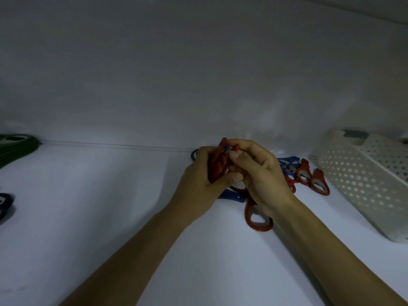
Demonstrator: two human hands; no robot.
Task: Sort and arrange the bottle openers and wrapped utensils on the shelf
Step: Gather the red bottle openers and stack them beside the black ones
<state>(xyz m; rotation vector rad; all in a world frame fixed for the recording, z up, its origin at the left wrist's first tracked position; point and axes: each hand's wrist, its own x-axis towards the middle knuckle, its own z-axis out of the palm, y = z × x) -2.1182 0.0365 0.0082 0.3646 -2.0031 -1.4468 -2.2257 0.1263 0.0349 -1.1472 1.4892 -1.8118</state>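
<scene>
- White shelf [110, 217] fills the lower half of the frame, dimly lit, with a plain white back wall [198, 74] rising above a thin seam across the middle.
- Both forearms reach up from the bottom edge and meet just right of centre.
- Left hand [198, 180] is curled round a red stack [218, 164] of bottle openers, held upright on edge, fingers and thumb pressed against its sides.
- Right hand [258, 173] is closed against the same stack from the right, its fingertips pinching at the stack's top edge, where a bit of blue shows; what exactly they pinch is too small to tell.
- Loose pile [295, 173] of red and blue openers lies on the shelf behind and under the hands, near the back wall.
- One red opener [258, 219] lies flat below the right wrist, its ring end toward the camera.
- Two more red ones [320, 182] lie side by side at the pile's right end.
- Blue opener [231, 196] pokes out under the hands, flat on the shelf.
- White perforated basket [364, 180] sits tipped at the right edge, just beside the pile.
- Green stack [15, 146] rests at the far left against the wall.
- Dark blue items [4, 204] sit at the left edge, lower down, partly cut off.
</scene>
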